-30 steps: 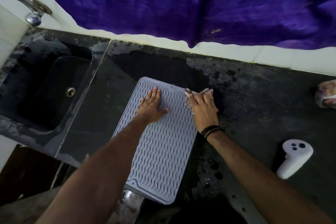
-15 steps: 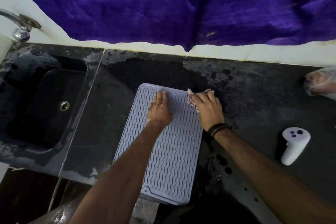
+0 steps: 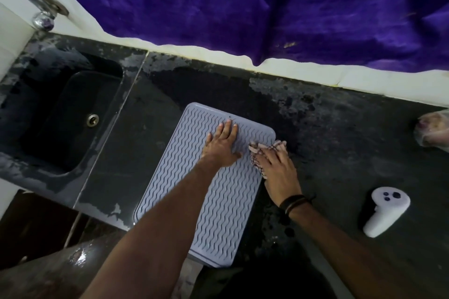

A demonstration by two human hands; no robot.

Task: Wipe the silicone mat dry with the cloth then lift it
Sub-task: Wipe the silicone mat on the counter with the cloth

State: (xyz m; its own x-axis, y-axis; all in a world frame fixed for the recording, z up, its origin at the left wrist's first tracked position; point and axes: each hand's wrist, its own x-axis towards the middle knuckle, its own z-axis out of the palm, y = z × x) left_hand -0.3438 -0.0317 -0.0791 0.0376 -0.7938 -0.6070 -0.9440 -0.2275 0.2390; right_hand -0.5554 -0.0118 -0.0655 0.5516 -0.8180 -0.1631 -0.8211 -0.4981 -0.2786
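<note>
Two bare hands work on the mat [image 3: 213, 192], a pale blue-grey sheet with wavy ridges that lies flat on the dark worktop [image 3: 340, 153], its near end hanging over the worktop's front edge; since a second ago the left hand [image 3: 222, 145] has slid further up the mat, and the right hand [image 3: 277, 165] has drawn the cloth [image 3: 258, 150] back a little from the mat's far right corner along its right edge; the left hand lies flat, palm down, fingers close together and thumb out to the side, pressing the mat and holding nothing; the right hand, with dark bands at the wrist, presses down on the bunched, pale, dark-checked cloth with its fingers spread over it, at the mat's right edge and partly on the worktop; the sink [image 3: 65, 114] at the left, sunk into the worktop, holds nothing that can be seen but its drain [image 3: 92, 119]; a tap [image 3: 36, 9] juts from the wall above it, its pipe cut off by the left border; a white controller [image 3: 386, 211] lies well to the right of the mat; a purple fabric [image 3: 267, 7] hangs over the pale wall; at the right border a clear bag [image 3: 435, 130] is cut off, its contents too blurred to tell; most of the cloth is hidden under the right hand.
</note>
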